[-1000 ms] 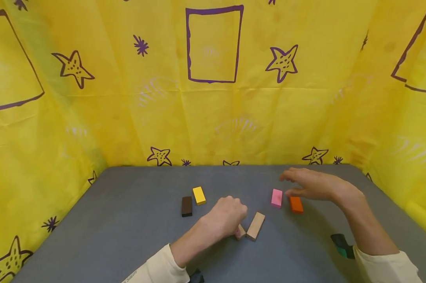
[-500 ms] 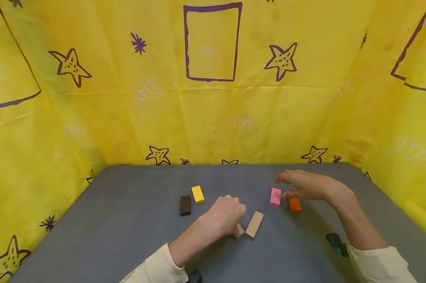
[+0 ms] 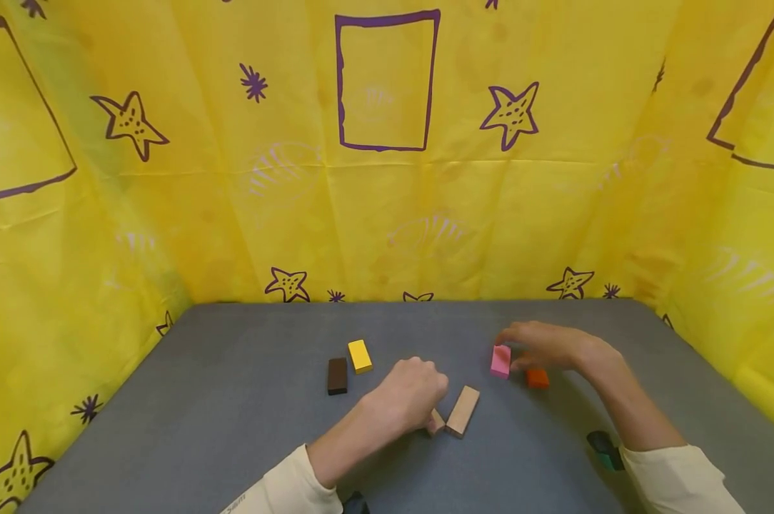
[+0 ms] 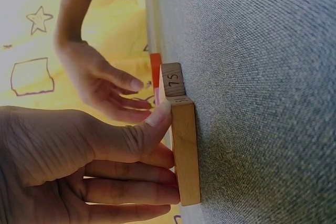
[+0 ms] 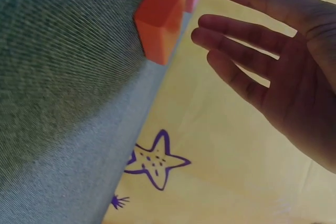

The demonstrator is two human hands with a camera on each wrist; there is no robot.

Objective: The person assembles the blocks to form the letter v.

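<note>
My left hand (image 3: 409, 389) holds a plain wooden block (image 4: 186, 153) on the table, thumb at one end and fingers along its side. A second wooden block (image 3: 463, 411) lies angled against it, end to end; the left wrist view shows a number on its end. My right hand (image 3: 557, 344) hovers over a pink block (image 3: 500, 362), thumb on the near side and fingers toward the far side. Whether the fingertips touch the pink block I cannot tell. Just under that hand lies an orange block (image 3: 538, 378), partly hidden by it in the head view.
Left of my left hand, a dark brown block (image 3: 338, 376) and a yellow block (image 3: 360, 356) lie close together. The grey table (image 3: 233, 428) is walled at the back and sides by a yellow cloth (image 3: 387, 214) with purple drawings.
My right hand has come down and left, nearer the pink block. My left hand and the blocks have stayed in place.
</note>
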